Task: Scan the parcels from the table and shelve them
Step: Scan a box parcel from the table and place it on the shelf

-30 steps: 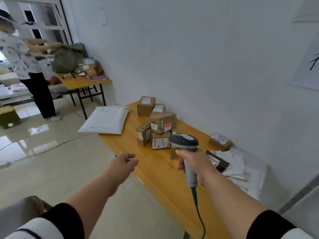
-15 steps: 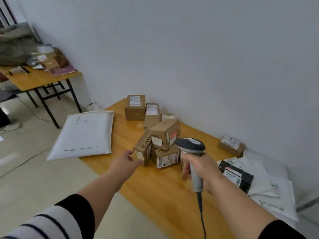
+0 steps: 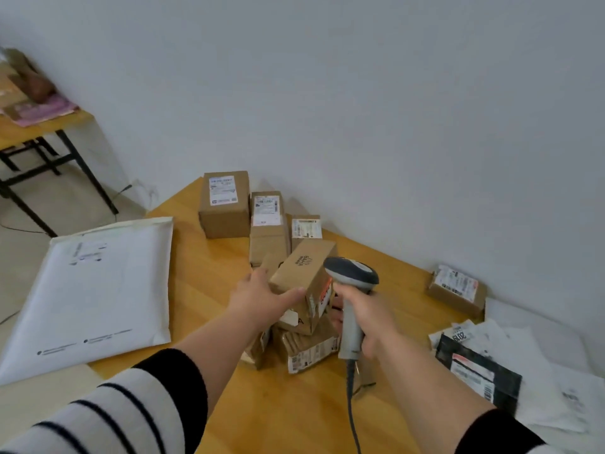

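A pile of small cardboard parcels sits on the wooden table (image 3: 294, 404) near the wall. My left hand (image 3: 258, 296) grips the left end of the top cardboard box (image 3: 304, 267), thumb along its near edge and fingers on its far side. The box lies tilted on a labelled box (image 3: 307, 348). My right hand (image 3: 366, 312) holds a grey barcode scanner (image 3: 352, 271) by its handle, just right of the top box, with the cable hanging down.
Behind the pile stand more labelled boxes (image 3: 224, 208). A large white mailer (image 3: 95, 290) overhangs the table's left edge. To the right lie a small box (image 3: 456, 290), a black mailer (image 3: 478, 368) and white mailers (image 3: 540, 355). Another table (image 3: 39, 126) stands at far left.
The view has turned from the room toward the table. My left hand has reached forward from the air beside the pile and taken hold of the top box. The scanner hand came closer to the pile.
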`<state>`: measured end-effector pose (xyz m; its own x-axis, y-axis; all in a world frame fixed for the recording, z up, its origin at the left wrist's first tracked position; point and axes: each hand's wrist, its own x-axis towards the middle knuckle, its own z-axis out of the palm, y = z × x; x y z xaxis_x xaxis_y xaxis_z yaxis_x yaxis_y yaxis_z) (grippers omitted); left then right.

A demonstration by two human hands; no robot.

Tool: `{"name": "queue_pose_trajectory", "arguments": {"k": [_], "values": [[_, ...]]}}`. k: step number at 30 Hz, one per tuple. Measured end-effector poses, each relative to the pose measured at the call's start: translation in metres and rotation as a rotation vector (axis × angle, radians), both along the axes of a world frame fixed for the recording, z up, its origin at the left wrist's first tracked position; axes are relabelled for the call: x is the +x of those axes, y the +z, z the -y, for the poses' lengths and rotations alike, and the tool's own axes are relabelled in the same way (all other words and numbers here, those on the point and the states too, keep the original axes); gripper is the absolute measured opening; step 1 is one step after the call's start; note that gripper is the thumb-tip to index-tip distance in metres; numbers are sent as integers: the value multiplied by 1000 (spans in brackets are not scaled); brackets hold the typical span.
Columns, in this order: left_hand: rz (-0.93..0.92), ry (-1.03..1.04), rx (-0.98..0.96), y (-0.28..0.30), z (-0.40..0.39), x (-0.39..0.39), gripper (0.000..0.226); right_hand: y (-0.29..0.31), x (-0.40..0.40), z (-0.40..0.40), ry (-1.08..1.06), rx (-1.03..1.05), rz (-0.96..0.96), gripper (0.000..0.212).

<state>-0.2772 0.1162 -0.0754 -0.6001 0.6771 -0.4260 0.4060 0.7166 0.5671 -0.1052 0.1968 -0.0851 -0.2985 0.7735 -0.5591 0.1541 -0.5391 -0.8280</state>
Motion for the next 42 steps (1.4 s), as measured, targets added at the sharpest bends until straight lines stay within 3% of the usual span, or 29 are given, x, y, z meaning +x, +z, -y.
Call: {"name": "queue_pose_trajectory", "arguments": {"k": [3,7,11,13,18,21,29,42], "values": [[-41,-97,-57,-7,-25,-3,103,-6,-12,-6,-16,-21,-18,32],[-43,-180,-112,-9,-44,-2,101,-9,-24,-8,-34,-83,-74,25],[-24,-130,-52,-6,-44,-5,77,1,-27,-6,-35,-69,-108,24],[116,-88,53,-3,-36,-11,70,9,-21,-4,-41,-27,-119,25],[700,168,309,9,-11,-25,43,33,9,6,-230,43,-189,14],[859,196,351,25,3,-31,38,56,23,20,-236,83,-185,15],[952,1,426,67,40,-38,46,112,48,78,-123,272,-141,10],[1049,4,465,106,79,-16,36,139,74,141,-245,331,-124,16]]}}
